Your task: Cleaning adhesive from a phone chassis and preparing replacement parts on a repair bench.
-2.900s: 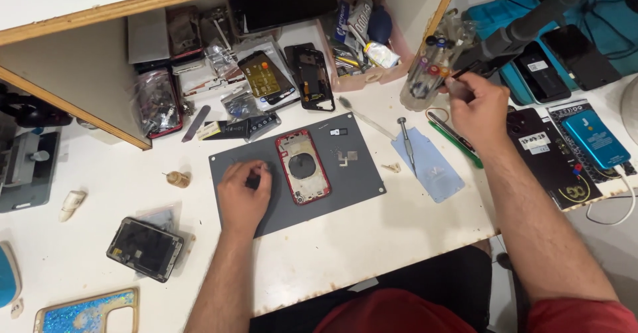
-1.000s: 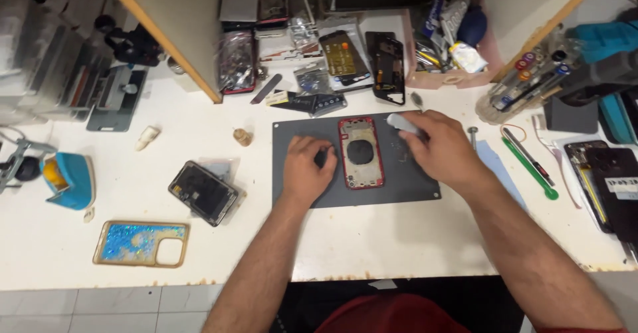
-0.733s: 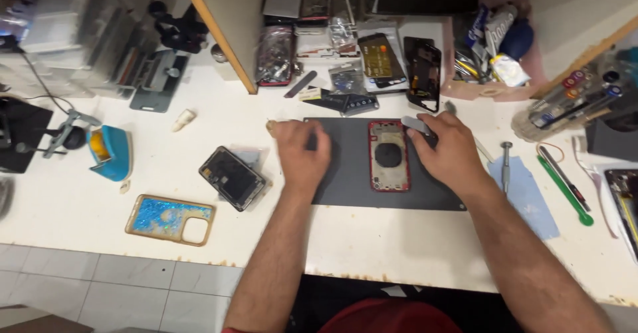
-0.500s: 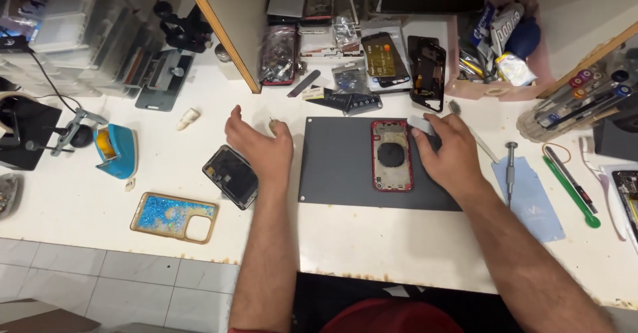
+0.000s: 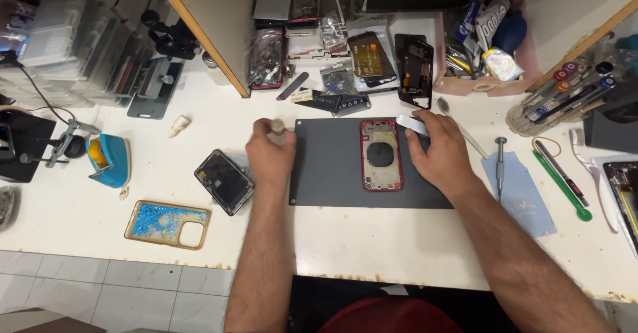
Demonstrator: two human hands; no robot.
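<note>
Left hand [image 5: 269, 157] shifted right onto small beige bottle [image 5: 277, 127].

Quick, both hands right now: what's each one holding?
Left hand: closed around a small pale bottle-like item, beside the grey mat.
Right hand: fingers pinching a thin pale strip, right of the red phone housing.

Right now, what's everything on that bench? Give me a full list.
Dark grey rectangular work mat: 1, centre of white bench.
Red phone frame with round hole: 1, on mat.
Black phone screen: 1, left of mat.
Glittery blue phone case: 1, front left.
Blue tape dispenser: 1, far left.
Metal screwdriver: 1, on light blue cloth, right.
Pink parts tray: 1, back right.
Left hand: at a small beige bottle.
Right hand: holds a small white flat piece.
</note>
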